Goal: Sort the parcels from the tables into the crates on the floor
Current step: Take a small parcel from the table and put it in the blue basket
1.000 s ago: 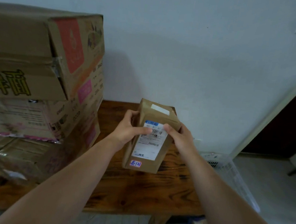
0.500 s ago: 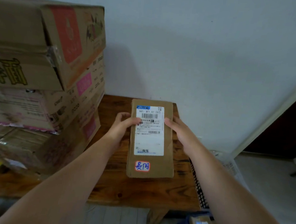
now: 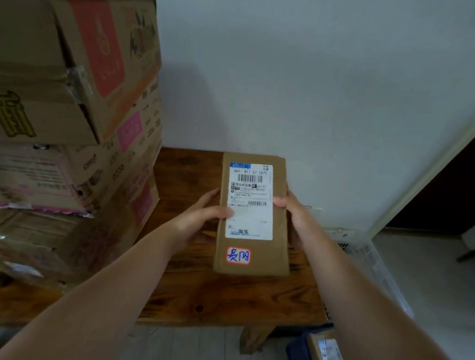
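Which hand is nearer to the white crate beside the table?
Right. The right hand grips the right edge of the parcel, toward the white crate; the left hand grips its left edge, farther away.

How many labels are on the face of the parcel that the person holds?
2 on the parcel: a white shipping label on the upper part and a small red-edged sticker below it. Its other faces are hidden.

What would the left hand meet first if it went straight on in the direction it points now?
The parcel itself: the left hand grips its left edge, opposite the right hand. Past the parcel, that line probably ends at the white wall behind the table, though depth is unclear.
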{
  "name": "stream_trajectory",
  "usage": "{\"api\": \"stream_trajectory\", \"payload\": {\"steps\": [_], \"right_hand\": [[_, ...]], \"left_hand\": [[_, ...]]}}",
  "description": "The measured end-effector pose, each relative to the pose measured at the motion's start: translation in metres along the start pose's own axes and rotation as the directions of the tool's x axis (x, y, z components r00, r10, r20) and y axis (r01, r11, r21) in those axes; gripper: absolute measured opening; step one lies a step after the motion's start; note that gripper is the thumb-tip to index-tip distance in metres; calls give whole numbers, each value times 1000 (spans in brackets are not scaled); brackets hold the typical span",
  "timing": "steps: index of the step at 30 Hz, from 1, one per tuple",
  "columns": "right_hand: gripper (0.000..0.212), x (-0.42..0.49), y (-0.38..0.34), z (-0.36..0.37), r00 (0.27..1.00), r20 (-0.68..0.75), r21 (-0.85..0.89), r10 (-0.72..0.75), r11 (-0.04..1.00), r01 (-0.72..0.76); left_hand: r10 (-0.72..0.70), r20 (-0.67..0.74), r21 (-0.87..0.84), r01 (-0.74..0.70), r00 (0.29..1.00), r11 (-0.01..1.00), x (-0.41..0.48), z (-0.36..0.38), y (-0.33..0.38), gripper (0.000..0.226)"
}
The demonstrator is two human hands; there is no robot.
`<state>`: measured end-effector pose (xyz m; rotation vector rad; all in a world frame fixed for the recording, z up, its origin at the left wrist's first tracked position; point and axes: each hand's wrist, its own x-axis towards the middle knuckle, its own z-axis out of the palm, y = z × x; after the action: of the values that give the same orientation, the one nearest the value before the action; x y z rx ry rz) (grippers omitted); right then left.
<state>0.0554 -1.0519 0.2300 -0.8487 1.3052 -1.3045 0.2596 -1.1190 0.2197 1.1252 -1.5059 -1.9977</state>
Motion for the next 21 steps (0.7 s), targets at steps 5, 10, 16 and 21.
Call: {"api": "stream_trajectory", "payload": {"steps": [5, 10, 16, 21], "right_hand": [[15, -18, 18, -13, 996, -83, 9, 40, 999, -40], [35, -57, 46, -53, 976, -191, 95, 106, 991, -90], [29, -110, 58, -125, 917, -374, 135, 136, 987, -91], [30, -159, 62, -199, 879, -457, 191, 137, 980, -53]], "left_hand": [[-11, -58, -47, 9, 998, 999, 14, 17, -8, 71], [-45, 32, -50, 46, 998, 998, 35, 59, -22, 70], [-94, 127, 12, 93, 987, 996, 46, 145, -36, 75], [-99, 185, 8, 100, 978, 995, 54, 233, -52, 75]]}}
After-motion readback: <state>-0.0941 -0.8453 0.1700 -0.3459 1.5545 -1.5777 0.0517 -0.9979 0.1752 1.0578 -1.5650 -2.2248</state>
